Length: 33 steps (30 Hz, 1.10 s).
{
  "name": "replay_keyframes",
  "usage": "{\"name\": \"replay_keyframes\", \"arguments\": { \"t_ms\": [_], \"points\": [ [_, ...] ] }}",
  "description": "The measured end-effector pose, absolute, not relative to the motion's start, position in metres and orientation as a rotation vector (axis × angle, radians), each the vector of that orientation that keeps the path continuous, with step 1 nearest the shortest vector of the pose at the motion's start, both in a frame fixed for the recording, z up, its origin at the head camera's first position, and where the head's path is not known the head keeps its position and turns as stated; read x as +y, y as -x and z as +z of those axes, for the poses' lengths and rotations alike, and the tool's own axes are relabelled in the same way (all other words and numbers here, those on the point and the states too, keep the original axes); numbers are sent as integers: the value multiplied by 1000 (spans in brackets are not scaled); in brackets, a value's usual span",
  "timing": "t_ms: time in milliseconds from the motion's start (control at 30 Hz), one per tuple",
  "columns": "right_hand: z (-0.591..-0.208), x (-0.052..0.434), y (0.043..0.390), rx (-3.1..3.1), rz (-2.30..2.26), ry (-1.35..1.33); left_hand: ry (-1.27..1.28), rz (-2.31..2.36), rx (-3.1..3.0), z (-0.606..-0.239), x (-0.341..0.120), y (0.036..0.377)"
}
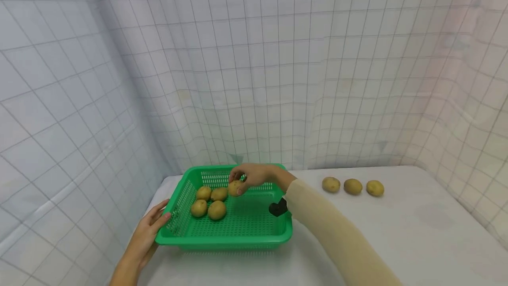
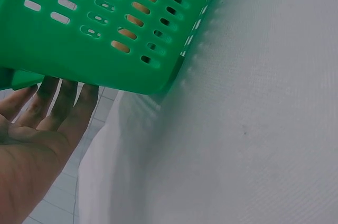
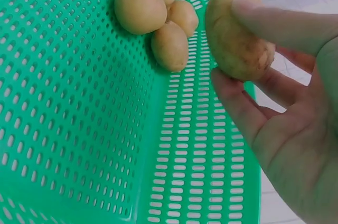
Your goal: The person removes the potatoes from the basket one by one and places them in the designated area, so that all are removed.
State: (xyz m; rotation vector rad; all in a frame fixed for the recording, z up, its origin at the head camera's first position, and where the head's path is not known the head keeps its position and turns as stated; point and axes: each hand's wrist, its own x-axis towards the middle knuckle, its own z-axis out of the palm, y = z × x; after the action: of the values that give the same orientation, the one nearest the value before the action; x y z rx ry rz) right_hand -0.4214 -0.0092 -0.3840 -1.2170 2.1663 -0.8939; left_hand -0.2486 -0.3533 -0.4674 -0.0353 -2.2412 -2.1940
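Observation:
A green plastic basket (image 1: pixel 254 241) with slotted walls stands on the table. Several potatoes (image 1: pixel 217 210) lie grouped in its left part. Over the basket my right hand (image 1: pixel 254 174) holds another potato (image 3: pixel 232 34), pinched between thumb and fingers, raised above the basket floor in the right wrist view. My left hand (image 1: pixel 147 231) is at the basket's left rim, its thumb over the edge and its fingers on the outer side. In the left wrist view, the fingertips of the left hand (image 2: pixel 42 123) are partly hidden by the rim.
To the right of the basket, three potatoes lie in a row on the white tabletop (image 1: pixel 420 220): a left one (image 1: pixel 331 184), a middle one (image 1: pixel 352 186) and a right one (image 1: pixel 375 188). White gridded curtains (image 1: pixel 278 78) enclose the table at the back and sides.

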Motion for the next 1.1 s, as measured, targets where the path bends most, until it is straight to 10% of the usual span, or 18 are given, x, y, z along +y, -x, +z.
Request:
{"name": "replay_keyframes", "arguments": {
  "t_ms": [1100],
  "points": [
    [-376,38,407,2252,-1097,1239,54,-2253,-2187,-467,-353,249]
  ]
}}
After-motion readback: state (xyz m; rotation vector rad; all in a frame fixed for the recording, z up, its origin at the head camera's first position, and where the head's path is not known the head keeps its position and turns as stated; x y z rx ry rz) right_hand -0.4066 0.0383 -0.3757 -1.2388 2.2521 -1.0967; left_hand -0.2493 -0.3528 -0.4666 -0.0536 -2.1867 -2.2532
